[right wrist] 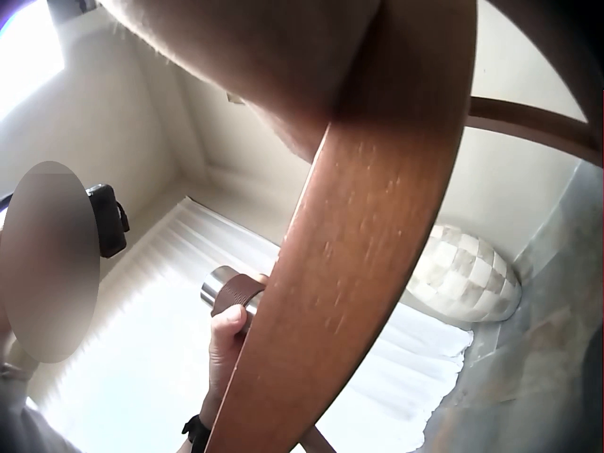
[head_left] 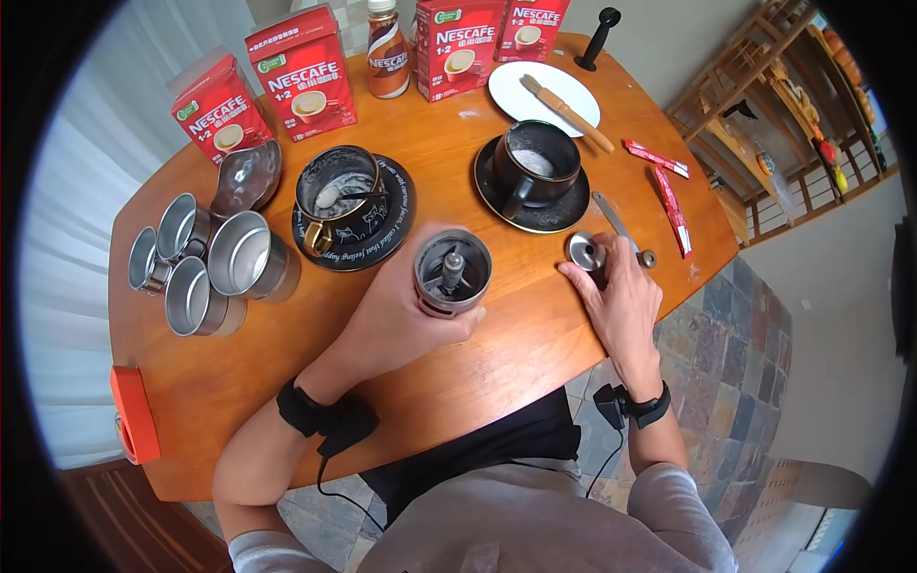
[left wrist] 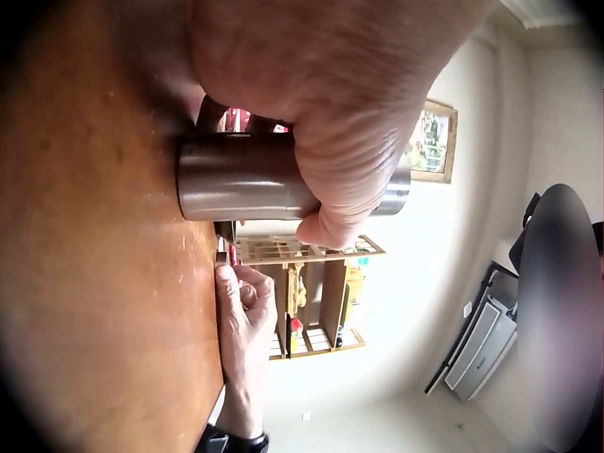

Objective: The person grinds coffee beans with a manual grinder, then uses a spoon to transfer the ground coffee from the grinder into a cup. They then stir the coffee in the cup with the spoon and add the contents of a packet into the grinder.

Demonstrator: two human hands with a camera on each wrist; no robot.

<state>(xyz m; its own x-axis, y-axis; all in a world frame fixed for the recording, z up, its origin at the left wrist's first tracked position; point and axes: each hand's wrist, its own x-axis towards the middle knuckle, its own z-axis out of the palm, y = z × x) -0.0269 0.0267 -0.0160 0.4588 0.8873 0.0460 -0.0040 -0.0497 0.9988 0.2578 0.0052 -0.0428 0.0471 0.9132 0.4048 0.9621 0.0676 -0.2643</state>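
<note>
My left hand [head_left: 406, 301] grips a manual coffee grinder [head_left: 453, 272], its open top facing up with the central shaft inside. From the side, the left wrist view shows the grinder's brown sleeve [left wrist: 250, 176] and steel end, the left thumb wrapped across it. By the table's front right edge, my right hand [head_left: 626, 291] pinches the grinder's round metal lid [head_left: 584, 251] between thumb and fingers. A flat crank arm [head_left: 611, 216] and a small knob [head_left: 648, 259] show beside these fingers, partly hidden. The right wrist view shows mostly the table underside.
Two black cups [head_left: 334, 181] [head_left: 538, 164] stand on saucers behind the hands. Several steel cups [head_left: 250, 256] cluster at left. A white plate [head_left: 511, 89] with a brush [head_left: 564, 110], red Nescafé boxes [head_left: 304, 86], a bottle [head_left: 388, 57] and red sachets [head_left: 671, 210] lie farther off.
</note>
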